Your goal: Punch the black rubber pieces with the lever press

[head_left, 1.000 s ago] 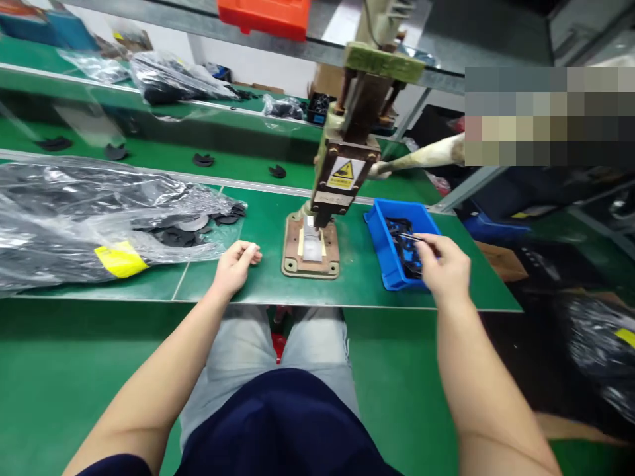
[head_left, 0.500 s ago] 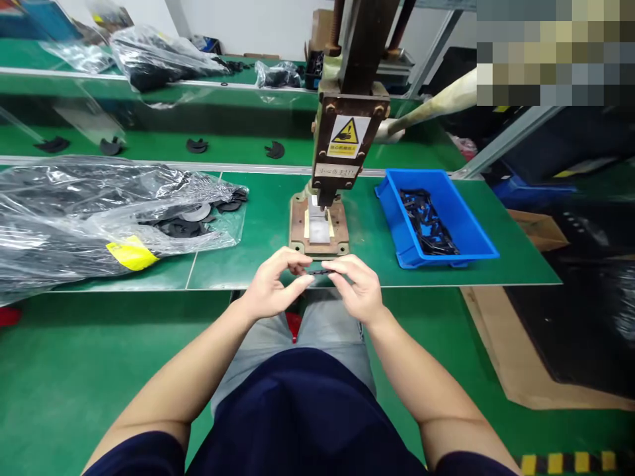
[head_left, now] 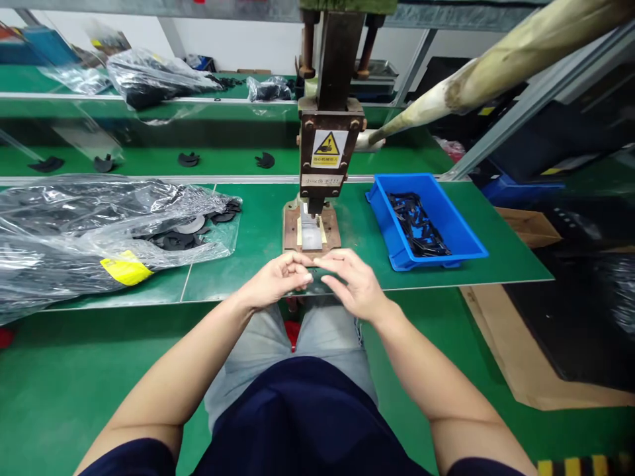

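Observation:
Both hands meet over the front edge of the green table, just before the base of a hand press (head_left: 323,149). My left hand (head_left: 280,277) is closed, its thumb and fingers pinched around a small black part (head_left: 313,270). Only a sliver of that part shows; its kind is hidden by the fingers. My right hand (head_left: 353,283) is beside it, index fingertip close to the left fingertips and thumb apart from the fingers. Behind the hands lies the press's metal plate (head_left: 311,237), under the dark ram.
To the right stands a blue bin (head_left: 459,228) with black parts (head_left: 417,225) in it. Clear plastic bags (head_left: 74,225) of black pieces cover the table's left side. Several dark curved pieces lie on the strip behind. The press's pale lever (head_left: 476,79) slants up rightward.
The view has shifted, so the press and bin appear slightly further left. The black part showed between both hands before; now it is mostly hidden, and the right thumb and fingers have parted from it.

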The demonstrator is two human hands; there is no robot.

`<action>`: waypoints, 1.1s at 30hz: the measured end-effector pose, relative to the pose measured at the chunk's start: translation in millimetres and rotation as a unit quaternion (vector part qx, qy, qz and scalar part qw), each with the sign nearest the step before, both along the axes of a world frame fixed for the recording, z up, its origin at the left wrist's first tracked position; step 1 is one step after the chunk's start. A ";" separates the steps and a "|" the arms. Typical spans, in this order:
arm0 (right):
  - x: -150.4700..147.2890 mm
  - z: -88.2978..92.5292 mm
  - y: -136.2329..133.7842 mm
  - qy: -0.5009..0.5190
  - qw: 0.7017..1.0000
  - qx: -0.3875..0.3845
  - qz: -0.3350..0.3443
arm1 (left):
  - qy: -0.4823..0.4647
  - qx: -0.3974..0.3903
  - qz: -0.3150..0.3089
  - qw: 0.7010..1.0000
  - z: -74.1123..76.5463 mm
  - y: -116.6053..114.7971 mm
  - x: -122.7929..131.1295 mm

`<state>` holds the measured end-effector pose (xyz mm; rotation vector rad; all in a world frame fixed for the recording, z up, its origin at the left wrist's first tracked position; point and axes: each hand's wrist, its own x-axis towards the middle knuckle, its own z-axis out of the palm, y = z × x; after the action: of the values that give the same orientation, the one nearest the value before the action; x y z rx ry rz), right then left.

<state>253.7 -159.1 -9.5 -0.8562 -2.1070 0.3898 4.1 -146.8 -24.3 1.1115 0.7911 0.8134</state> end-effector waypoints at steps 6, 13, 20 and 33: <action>55.5 99.7 49.3 0.118 0.973 0.135 -0.147 | 0.056 0.117 0.218 0.967 -10.5 73.9 -6.0; 25.9 218.4 72.9 0.204 0.954 0.214 -0.056 | 0.189 0.252 0.238 0.919 -26.3 121.7 12.1; 9.0 203.2 60.7 0.214 0.962 0.168 -0.035 | 0.397 0.406 0.167 0.806 -22.1 121.1 7.2; 15.8 97.7 32.1 0.173 0.961 0.213 -0.043 | 0.444 0.457 0.068 0.767 -12.8 121.4 0.4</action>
<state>269.5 -127.0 88.2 -0.5743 -1.7306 0.0273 4.4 -25.3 -37.1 2.4498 1.3119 0.7811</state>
